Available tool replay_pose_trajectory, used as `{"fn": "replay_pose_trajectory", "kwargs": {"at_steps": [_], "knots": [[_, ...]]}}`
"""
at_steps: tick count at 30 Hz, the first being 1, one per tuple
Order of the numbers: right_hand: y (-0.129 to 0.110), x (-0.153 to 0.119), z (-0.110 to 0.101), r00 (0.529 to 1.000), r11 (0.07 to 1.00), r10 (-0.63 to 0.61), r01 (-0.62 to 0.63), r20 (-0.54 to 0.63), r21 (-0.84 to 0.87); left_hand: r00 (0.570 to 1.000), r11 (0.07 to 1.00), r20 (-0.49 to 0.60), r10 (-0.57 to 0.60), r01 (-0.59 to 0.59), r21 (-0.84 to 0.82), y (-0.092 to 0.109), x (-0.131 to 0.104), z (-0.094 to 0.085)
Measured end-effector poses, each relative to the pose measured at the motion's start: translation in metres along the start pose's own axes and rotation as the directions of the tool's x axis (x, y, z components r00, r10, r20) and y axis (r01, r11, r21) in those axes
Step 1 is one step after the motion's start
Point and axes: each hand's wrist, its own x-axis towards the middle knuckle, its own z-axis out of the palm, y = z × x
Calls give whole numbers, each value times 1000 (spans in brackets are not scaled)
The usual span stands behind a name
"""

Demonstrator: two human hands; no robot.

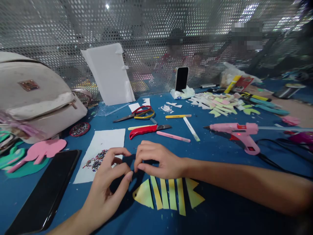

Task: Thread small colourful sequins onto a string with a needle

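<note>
My left hand (109, 186) hovers at the right edge of a white paper sheet (109, 135). Its thumb and a fingertip meet in a pinch; the index finger curves above them. Close beside it, my right hand (160, 160) has its fingers bent down and thumb and fingertips together. Whatever either hand pinches is too small or hidden to make out. Small multicoloured shiny pieces (96, 161) lie heaped on the sheet. Below my right hand lies a yellow-green paper fish in separate parts: a head (144, 195) with a dark eye, several strips (172, 195) and a notched tail (194, 194).
Beyond my hands lie a red-handled knife (144, 131), scissors (139, 114) and markers (173, 136). At right sits a pink glue gun (241, 132) with its cord, behind it a pile of paper cutouts (217, 102). A phone (46, 192) and backpack (36, 94) occupy the left.
</note>
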Motion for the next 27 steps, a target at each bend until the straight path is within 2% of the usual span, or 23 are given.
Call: {"fn": "replay_pose_trajectory", "kwargs": {"at_steps": [5, 9, 11, 13, 15, 17, 20, 27], "knots": [[1, 0, 0, 1000, 1000, -11, 11, -12, -7, 1000, 1000, -16, -1, 1, 11, 2, 1, 3], [2, 1, 0, 994, 998, 62, -59, -85, 33, 997, 997, 58, -50, 46, 68, -2, 7, -5], [3, 1, 0, 981, 991, 127, -119, -144, 69, 992, 981, 116, -43, 21, 190, -15, 14, -18], [3, 2, 1, 966, 978, 196, -179, -171, 109, 994, 954, 71, -80, 56, 295, -35, 24, -34], [4, 2, 1, 955, 965, 246, -224, -167, 140, 991, 955, 22, -130, 119, 270, -56, 32, -47], [4, 2, 1, 951, 959, 265, -243, -156, 149, 977, 967, 60, -203, 191, 168, -72, 37, -54], [3, 3, 1, 956, 962, 253, -233, -150, 141, 970, 971, 102, -221, 209, 119, -80, 38, -52], [2, 3, 0, 963, 969, 230, -214, -137, 123, 965, 973, 154, -212, 195, 123, -76, 35, -43]]}}
